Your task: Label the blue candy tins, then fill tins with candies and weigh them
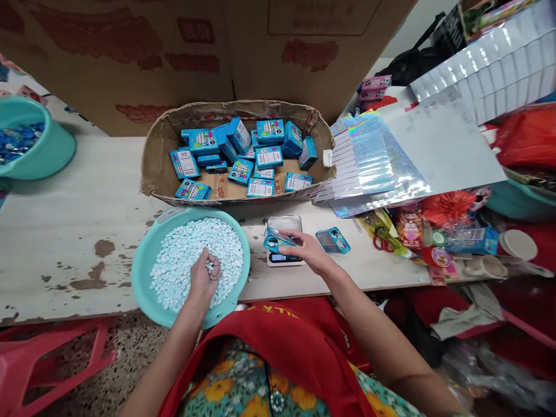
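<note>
Grasping pellets (178, 246) in the curled left hand (204, 275), inside a teal basin (138, 272) jutting past the near edge of the table (87, 220). Pinching a blue box (272, 238) in the right hand (309, 250), over a scale (286, 222). Hemmed beyond by a carton tray (157, 156); roomier left of the basin.

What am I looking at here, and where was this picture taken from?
There is no machine here: a camera worn on a person's head looks forward and down at that person's own bare hands. The left hand is curled around some of the pale pellets in a turquoise bowl. The right hand holds a small blue box over what looks like a scale. On the worn white table there is also another blue box to the right and, beyond the bowl, a cardboard tray with many similar boxes.
</note>
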